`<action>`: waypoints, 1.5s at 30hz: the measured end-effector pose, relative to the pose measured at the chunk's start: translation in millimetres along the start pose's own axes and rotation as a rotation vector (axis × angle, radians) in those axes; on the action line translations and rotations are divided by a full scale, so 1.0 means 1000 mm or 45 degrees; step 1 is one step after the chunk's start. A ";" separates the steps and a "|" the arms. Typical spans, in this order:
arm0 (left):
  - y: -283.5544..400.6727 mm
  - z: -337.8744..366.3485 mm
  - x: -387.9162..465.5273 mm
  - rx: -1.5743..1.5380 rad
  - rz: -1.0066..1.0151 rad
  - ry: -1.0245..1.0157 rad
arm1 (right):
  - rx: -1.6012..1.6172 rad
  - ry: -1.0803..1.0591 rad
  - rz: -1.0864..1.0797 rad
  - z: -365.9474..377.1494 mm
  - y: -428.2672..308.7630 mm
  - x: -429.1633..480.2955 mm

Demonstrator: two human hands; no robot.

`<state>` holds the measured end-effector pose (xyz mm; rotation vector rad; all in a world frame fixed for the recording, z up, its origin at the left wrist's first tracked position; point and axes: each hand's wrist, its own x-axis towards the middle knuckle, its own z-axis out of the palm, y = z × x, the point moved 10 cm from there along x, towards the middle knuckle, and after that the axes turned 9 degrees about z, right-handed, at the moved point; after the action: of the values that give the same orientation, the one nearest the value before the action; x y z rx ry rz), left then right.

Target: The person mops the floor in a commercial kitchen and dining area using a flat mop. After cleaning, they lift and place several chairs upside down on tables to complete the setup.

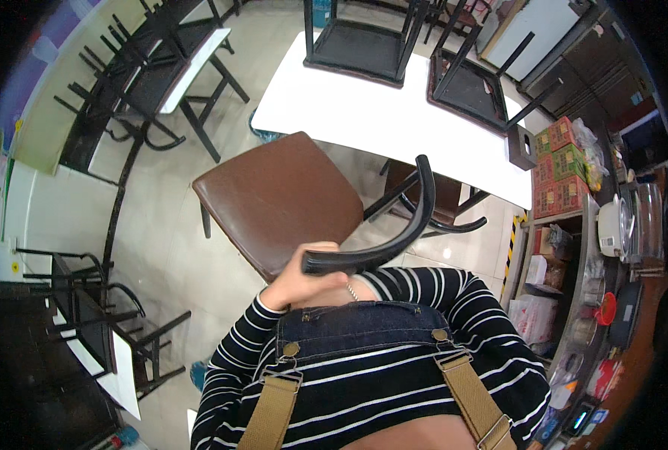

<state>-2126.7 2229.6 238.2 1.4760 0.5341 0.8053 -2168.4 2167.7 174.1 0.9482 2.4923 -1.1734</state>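
A chair with a brown padded seat (pixel 283 202) and a curved black backrest (pixel 407 225) stands before me, its seat looking tilted. My left hand (pixel 300 281) is wrapped around the near end of the backrest, thumb on the near side and fingers over the far side. My right arm crosses in from the right. Only the wrist with a chain bracelet (pixel 352 291) and a little of my right hand (pixel 325 297) show, close beneath the backrest. The right fingers are hidden behind my left hand and the chair.
Ahead stands a white table (pixel 334 107) bearing upturned chairs (pixel 362 50) and a tissue box (pixel 521 147). Another chair (pixel 440 197) is tucked at its near side. Chairs top a left table (pixel 196 70). Stacked cartons (pixel 561 163) and a cluttered counter (pixel 581 270) line the right.
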 end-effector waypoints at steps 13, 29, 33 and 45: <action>-0.054 -0.089 -0.074 0.010 -0.305 0.480 | -0.203 0.164 0.798 -0.075 0.220 -0.105; -0.249 -0.203 0.053 -0.282 -0.692 0.592 | 0.094 0.114 0.682 0.013 0.285 -0.034; -0.309 -0.208 0.104 -0.455 -0.815 0.490 | 0.151 0.048 0.924 0.017 0.320 -0.022; -0.377 -0.208 0.160 -0.381 -1.114 0.449 | -0.101 0.452 1.382 0.027 0.407 0.006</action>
<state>-2125.6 2517.2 -120.1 0.6957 1.1620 0.4050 -1913.4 2341.8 -93.2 2.1906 1.6546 -0.5450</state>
